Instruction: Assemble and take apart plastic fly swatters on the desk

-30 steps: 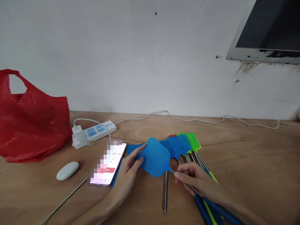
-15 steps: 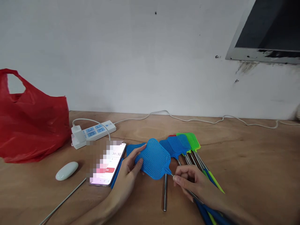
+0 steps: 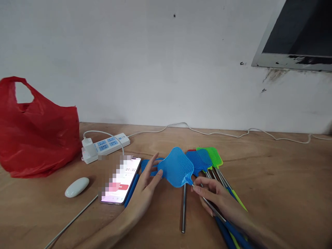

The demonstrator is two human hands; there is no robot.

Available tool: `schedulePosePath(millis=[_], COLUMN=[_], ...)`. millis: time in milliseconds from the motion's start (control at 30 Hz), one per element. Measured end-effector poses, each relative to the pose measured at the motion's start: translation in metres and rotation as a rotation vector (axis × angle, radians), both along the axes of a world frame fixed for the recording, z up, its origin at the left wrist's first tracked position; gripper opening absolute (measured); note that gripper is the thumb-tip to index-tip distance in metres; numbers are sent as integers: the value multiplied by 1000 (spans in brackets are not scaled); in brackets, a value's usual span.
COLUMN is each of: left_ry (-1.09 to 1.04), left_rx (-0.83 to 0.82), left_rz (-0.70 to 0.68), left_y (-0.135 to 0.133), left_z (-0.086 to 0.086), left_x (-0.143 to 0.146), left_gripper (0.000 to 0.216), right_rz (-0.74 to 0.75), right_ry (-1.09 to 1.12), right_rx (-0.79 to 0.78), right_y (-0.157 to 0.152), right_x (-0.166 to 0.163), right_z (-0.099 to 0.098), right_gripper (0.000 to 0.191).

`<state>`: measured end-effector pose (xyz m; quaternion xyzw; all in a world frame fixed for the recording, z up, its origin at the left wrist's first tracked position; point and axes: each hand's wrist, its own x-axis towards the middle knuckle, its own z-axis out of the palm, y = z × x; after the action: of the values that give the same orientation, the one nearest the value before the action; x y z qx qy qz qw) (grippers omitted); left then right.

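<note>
We have a blue swatter (image 3: pixel 177 166) over the middle of the bench (image 3: pixel 285 180), toward its near edge, which is out of view. Our right hand (image 3: pixel 215 195) pinches the steel shaft just below the swatter's neck. Our left hand (image 3: pixel 145 186) is at the mesh head's left corner, thumb against it and fingers spread; we cannot tell whether it grips. The hands are apart from each other. Head and shaft are joined, and the shaft appears to run into a blue grip at lower right, so we judge this one nearly or fully together.

To its right, short of the bench's back edge, blue swatters (image 3: pixel 199 159) and green swatters (image 3: pixel 216 157) lie overlapped, shafts slanting toward the near right corner; we take these as done.

What seems left is nearer the bench's left side: a flat blue mesh (image 3: pixel 145 166) partly behind our left hand, a blue handle (image 3: pixel 132 190) beside the phone (image 3: pixel 129 178), and a steel rod (image 3: pixel 184 214) below the raised head. We cannot tell whether these three belong together.
</note>
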<state>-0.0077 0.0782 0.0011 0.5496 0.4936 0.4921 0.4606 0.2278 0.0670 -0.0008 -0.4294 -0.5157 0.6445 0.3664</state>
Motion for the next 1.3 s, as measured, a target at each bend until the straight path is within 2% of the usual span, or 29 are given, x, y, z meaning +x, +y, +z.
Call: schedulePosePath(millis=[100, 200, 300, 400, 500, 633, 800, 900, 1033, 1300], left_ry=[19, 66, 127, 178, 249, 261, 233, 216, 201, 146], left_rx=[35, 51, 21, -51, -84, -90, -72, -91, -98, -123], left_rz=[98, 91, -25, -199, -303, -431, -531, -567, -608, -645], left_y=[0, 1, -1, -6, -12, -16, -19, -24, -29, -22], left_z=[0, 1, 3, 4, 5, 3, -2, -4, -5, -2], left_x=[-1, -2, 0, 5, 11, 14, 16, 19, 22, 20], left_gripper=[51, 32, 27, 34, 40, 42, 44, 47, 52, 53], right_rz=[-131, -215, -296, -368, -411, -408, -328, -300, -334, -379], right_ry=[142, 284, 379, 410, 421, 420, 400, 385, 375, 402], right_rx=[-109, -161, -141, -78, -40, -31, -27, -3, 45, 98], right_y=[4, 7, 9, 11, 11, 11, 6, 2, -3, -6], right_x=[3, 6, 5, 3, 3, 1, -4, -7, -10, -12], right_z=[2, 3, 3, 0, -2, -3, -6, -8, -6, -3], right_gripper=[34, 32, 30, 29, 24, 21, 26, 28, 31, 30])
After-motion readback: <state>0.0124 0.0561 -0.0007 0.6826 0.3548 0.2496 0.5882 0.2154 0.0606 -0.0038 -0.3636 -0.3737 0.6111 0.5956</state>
